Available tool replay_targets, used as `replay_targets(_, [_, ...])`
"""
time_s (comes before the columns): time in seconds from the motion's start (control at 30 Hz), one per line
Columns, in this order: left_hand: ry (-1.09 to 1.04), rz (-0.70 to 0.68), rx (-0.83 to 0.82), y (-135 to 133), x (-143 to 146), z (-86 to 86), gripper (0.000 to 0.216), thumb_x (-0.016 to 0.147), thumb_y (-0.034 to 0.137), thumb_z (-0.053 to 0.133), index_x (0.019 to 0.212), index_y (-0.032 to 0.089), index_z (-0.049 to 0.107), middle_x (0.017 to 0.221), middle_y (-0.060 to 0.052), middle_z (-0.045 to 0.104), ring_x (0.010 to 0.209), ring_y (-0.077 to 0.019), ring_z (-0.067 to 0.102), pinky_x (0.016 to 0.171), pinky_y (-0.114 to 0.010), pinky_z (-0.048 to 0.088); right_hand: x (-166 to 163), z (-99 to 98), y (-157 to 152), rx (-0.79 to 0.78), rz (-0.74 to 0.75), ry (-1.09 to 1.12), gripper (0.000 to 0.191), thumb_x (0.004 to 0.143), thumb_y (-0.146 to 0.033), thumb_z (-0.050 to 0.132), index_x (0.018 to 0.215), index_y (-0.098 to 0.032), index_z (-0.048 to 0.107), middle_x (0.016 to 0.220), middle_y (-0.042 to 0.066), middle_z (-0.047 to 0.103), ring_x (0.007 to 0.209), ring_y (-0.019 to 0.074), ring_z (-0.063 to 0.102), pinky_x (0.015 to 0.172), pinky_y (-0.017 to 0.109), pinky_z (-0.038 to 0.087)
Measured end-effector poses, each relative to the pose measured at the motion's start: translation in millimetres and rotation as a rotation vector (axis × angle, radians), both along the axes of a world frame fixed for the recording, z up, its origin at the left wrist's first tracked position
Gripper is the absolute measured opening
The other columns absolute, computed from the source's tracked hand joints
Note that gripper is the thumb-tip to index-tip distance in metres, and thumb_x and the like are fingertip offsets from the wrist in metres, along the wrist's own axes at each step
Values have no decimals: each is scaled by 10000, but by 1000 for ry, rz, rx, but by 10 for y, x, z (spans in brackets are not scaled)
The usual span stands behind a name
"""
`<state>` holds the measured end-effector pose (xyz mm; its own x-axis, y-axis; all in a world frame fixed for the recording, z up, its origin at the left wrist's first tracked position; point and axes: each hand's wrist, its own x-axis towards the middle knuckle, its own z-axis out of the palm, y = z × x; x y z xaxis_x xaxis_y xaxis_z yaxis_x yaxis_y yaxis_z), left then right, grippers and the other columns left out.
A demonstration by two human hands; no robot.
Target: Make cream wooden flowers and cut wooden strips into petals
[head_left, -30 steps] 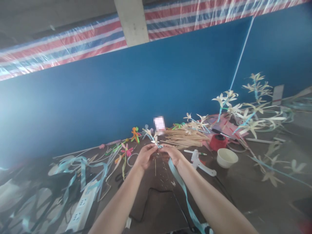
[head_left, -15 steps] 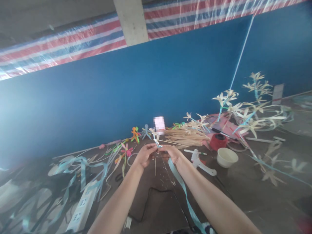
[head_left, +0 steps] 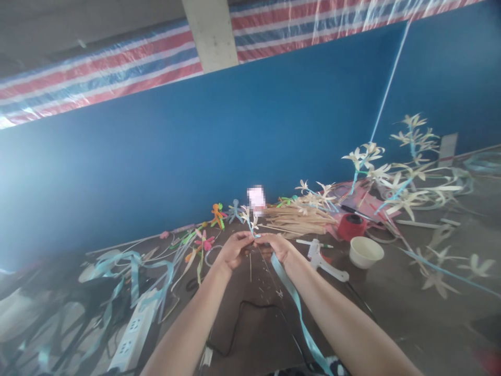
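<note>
At the centre of the frame, a small flower spray stands nearly upright where the 2 hands meet. The left hand pinches its base between thumb and fingertips, and the right hand has its fingers closed on the blue ribbon beside that base; exactly where each fingertip presses is too small to tell. Gripped low, the stem is probably steadied by 1 hand while the other controls the ribbon, and the petals, pointing up beyond the fingers, seem spared from crushing. The ribbon trails from under the right hand to the bottom edge, likely hanging loose so that it can feed freely. Right of centre, the white glue gun lies near the pale cup and red roll, perhaps for easy reach. The husk-like strips lie bundled behind, and the power strip sits at lower left, presumably to leave the middle of the dark table for handwork.
</note>
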<state>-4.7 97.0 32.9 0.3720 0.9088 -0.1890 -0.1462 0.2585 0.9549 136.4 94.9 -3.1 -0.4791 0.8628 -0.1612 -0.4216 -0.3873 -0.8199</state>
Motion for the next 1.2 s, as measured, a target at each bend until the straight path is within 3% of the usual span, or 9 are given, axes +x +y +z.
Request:
replay_targets(0.17, [-17, -35, 14, 9, -25, -12, 224, 582, 281, 686, 718, 125, 599, 565, -13, 564, 495, -69, 495, 379, -146, 251, 9, 23, -11, 12, 10, -37, 173, 581, -299, 621, 599, -159, 521, 431, -62, 409, 337, 21, 141, 329, 175, 126])
replay_targets(0.3, [11, -2, 3, 24, -28, -25, 200, 575, 279, 688, 671, 131, 594, 541, 6, 556, 488, -68, 504, 384, -151, 270, 22, 39, -11, 52, -24, -98, 184, 592, -293, 625, 648, -152, 521, 508, -44, 492, 333, 9, 185, 327, 163, 146])
replay_targets(0.43, [68, 55, -31, 66, -29, -13, 221, 542, 277, 704, 653, 135, 576, 552, 13, 567, 511, -86, 542, 418, -163, 336, 76, 75, 0, 95, -120, -193, 218, 579, -292, 644, 722, -168, 535, 552, -39, 551, 333, 21, 282, 332, 158, 154])
replay_targets(0.53, [119, 49, -23, 109, -31, 15, 233, 552, 287, 693, 663, 143, 549, 596, 6, 589, 539, -113, 577, 452, -186, 386, 124, 141, 3, 251, -254, -378, 199, 577, -297, 638, 703, -157, 574, 526, -46, 539, 381, 41, 354, 377, 165, 231])
replay_targets(0.67, [225, 56, 73, 145, -12, 22, 229, 565, 295, 674, 658, 143, 530, 568, 9, 583, 515, -130, 588, 438, -189, 381, 158, 240, -7, 472, -392, -668, 195, 609, -326, 586, 648, -138, 623, 563, -17, 562, 543, 104, 479, 522, 203, 334])
replay_targets(0.97, [444, 67, 322, 165, 35, -31, 140, 635, 273, 576, 704, 155, 554, 569, 15, 600, 471, -123, 561, 456, -216, 404, 207, 249, 10, 545, -375, -786, 202, 639, -317, 547, 616, -137, 637, 479, -27, 511, 487, 104, 446, 478, 205, 290])
replay_targets(1.2, [629, 24, 526, 139, 66, 226, 111, 667, 257, 532, 670, 156, 578, 535, 2, 596, 486, -139, 557, 454, -219, 394, 246, 382, -49, 618, -361, -748, 194, 651, -296, 548, 717, -146, 653, 571, -14, 569, 514, 101, 462, 491, 198, 307])
